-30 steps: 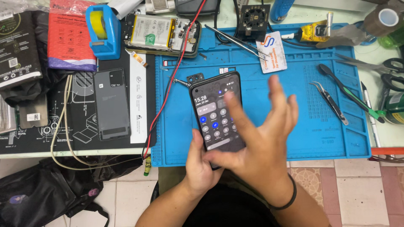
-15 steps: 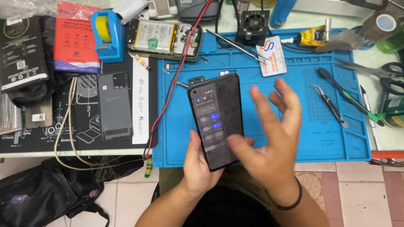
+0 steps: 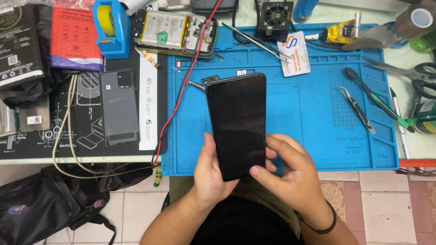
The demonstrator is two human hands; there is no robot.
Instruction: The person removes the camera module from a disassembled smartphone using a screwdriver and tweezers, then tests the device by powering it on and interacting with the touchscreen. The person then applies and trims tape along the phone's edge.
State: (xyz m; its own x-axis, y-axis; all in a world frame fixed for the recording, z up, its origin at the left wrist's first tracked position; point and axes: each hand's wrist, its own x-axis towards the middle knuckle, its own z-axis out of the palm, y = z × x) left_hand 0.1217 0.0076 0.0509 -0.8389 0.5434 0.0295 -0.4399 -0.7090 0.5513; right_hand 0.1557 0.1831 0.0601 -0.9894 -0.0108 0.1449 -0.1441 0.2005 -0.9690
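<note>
**Both hands on the phone, screen dark**

Grip: left hand (image 3: 210, 174) wraps the lower-left edge of the black smartphone (image 3: 237, 124), thumb up along the side, fingers hidden behind. Right hand (image 3: 290, 174) clasps the lower-right corner, thumb tip pressed on the bottom of the glass. Phone is held off the bench, tilted slightly, top end pointing away from the person, over the near edge of the blue repair mat (image 3: 313, 113).

Around the grip:
- Just beyond the phone's top edge: a small dark part and a metal pick on the mat, partly hidden.
- Beyond and left of the grip: an opened phone chassis (image 3: 175, 34) with battery exposed, red wire (image 3: 181, 90) running from it down past the left hand.
- Left of the grip: a grey back cover (image 3: 119, 106) lying flat on a black printed mat, tape dispenser (image 3: 110, 27) beyond it.
- Right of the grip, well apart: tweezers (image 3: 356, 109), a green-tipped tool, scissors at the far edge.
- Beyond: long tweezers (image 3: 256, 41) and a white card (image 3: 294, 59).

Progress, my read: the held unit looks closed up, front glass in place, no gaps visible from here. Display is off. Can't tell if its back is fitted; that side isn't shown. The other chassis is open and the grey cover is loose, so on that unit reassembly looks unfinished.
</note>
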